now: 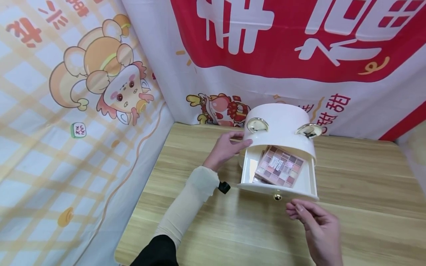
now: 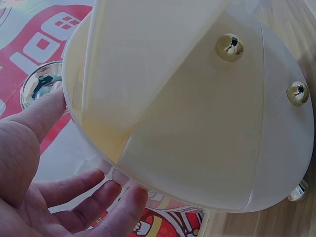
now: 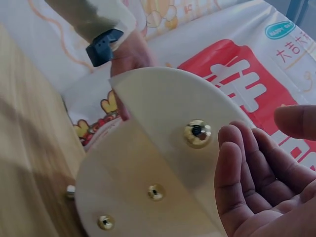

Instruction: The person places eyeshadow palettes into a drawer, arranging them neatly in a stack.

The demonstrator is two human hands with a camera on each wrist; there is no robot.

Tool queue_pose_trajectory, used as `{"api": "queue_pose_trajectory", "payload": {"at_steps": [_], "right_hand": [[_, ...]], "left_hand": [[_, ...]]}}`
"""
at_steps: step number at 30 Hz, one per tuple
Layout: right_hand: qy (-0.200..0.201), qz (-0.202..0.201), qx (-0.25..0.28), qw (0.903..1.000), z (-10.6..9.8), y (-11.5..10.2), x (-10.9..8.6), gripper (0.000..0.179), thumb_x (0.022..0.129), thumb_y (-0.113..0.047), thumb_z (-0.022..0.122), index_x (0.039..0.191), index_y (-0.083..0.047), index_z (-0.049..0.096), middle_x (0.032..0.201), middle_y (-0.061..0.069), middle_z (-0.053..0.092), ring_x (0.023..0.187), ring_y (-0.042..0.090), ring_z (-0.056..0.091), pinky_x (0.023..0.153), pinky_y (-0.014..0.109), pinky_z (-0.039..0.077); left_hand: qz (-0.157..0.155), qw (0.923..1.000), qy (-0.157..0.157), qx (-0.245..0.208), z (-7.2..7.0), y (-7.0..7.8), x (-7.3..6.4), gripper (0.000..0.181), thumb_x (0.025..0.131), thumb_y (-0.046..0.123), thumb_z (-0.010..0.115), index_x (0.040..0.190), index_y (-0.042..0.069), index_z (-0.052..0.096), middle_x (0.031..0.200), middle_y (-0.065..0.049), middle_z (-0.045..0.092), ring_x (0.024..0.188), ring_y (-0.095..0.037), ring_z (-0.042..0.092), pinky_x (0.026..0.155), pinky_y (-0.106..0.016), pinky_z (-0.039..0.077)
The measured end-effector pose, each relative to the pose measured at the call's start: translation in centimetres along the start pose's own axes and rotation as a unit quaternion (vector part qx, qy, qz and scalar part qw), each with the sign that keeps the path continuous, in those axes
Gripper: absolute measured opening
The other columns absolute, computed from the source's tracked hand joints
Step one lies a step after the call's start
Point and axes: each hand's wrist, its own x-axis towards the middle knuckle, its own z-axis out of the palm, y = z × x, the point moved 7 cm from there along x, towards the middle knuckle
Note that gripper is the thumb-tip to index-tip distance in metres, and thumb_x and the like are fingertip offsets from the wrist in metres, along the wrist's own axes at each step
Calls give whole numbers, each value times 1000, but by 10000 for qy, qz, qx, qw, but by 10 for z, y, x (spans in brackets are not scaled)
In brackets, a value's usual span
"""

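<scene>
A white storage box with a rounded top and gold round ornaments stands on the table, its top drawer pulled out. Inside the drawer lies an eyeshadow palette in pinks and browns, on top of other flat items mostly hidden under it. My left hand rests against the box's left side, thumb near the front rim; the left wrist view shows its loosely bent fingers at the edge. Just in front of the drawer's gold knob hovers my right hand, fingers loosely curled, holding nothing.
Lower drawers with gold knobs are closed below the pulled-out one. The wood-grain table meets a printed red and white cloth behind the box and a checked cloth on the left. My left wrist wears a black device.
</scene>
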Motion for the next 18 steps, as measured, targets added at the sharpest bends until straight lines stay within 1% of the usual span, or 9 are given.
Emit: {"api": "queue_pose_trajectory", "payload": {"at_steps": [2,3,6,8,11,14,18], "right_hand": [[130,248,-249,9993,-1,7,-1,17,97,20,45,106,29,56,94,22,73,83,26,73,75,34,60],[184,352,-278,9988,-2,11,-1,17,98,18,46,106,28,57,94,21,73,83,25,73,75,33,60],[168,453,-58,9988,-2,19,-1,17,98,17,47,106,28,57,94,25,72,83,26,73,75,34,60],[164,454,68,9988,-2,25,-1,17,98,17,47,106,27,58,94,27,71,82,27,73,75,33,60],[198,497,132,9985,-3,32,-1,17,99,16,48,107,28,58,94,29,70,81,28,73,74,34,60],[390,729,-124,9965,-5,38,-1,18,99,12,51,106,28,58,92,30,70,79,28,73,73,34,60],[634,1164,-504,9899,-4,47,-1,20,100,6,56,105,24,61,91,29,70,76,28,73,71,35,61]], "left_hand": [[-4,10000,10,14,0,0,0,73,76,58,82,133,17,62,121,2,65,103,-16,66,87,-44,58],[-4,10000,14,21,0,0,0,73,76,59,82,133,17,62,121,2,65,104,-16,66,87,-45,57],[-16,10000,19,9,0,0,0,74,76,59,82,133,16,62,121,1,64,104,-17,66,90,-49,56],[-25,10000,26,15,0,0,0,74,76,60,82,132,17,62,121,1,64,105,-17,66,91,-49,56],[-19,10000,24,-2,0,0,0,73,76,59,82,132,17,62,121,1,64,105,-17,66,91,-50,55],[-9,10000,27,-13,1,0,0,72,77,58,82,132,16,63,121,1,65,104,-17,66,91,-49,55],[-10,10000,34,0,1,1,0,73,76,59,82,132,16,63,120,1,65,104,-16,66,90,-48,56]]}}
